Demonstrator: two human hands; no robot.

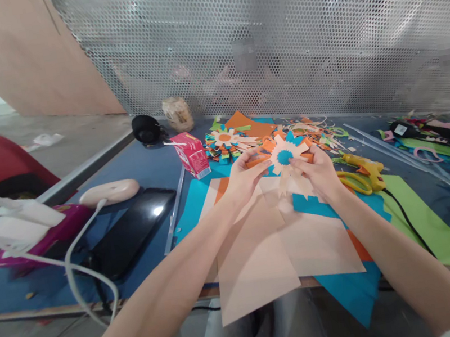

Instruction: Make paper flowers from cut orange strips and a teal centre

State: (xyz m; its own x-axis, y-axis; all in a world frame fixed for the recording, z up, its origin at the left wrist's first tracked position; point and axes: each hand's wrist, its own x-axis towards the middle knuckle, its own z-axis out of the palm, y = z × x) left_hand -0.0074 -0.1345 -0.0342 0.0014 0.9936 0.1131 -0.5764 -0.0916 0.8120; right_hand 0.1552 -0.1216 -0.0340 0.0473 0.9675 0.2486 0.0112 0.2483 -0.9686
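Note:
Between my two hands is a layered paper rosette (285,157) in peach, orange and blue, with a blue centre and peach tails hanging down. My left hand (246,175) is closed on its left side, and the fingers of my right hand (315,170) pinch its right side, the thumb near the centre. Below lie peach paper sheets (256,255) over blue and orange ones. Just beyond my left hand a finished-looking rosette (224,138) rests on a heap of similar paper pieces. Right of my right hand are yellow-handled scissors (355,182) and a yellow glue gun (368,168).
A pink drink carton (191,154), a jar (178,114) and a black round object (146,129) stand at the back left. Nearer are a phone (136,231) and a purple power strip (51,233) with white cables. Green paper (425,222) lies right; perforated metal (270,24) rises behind.

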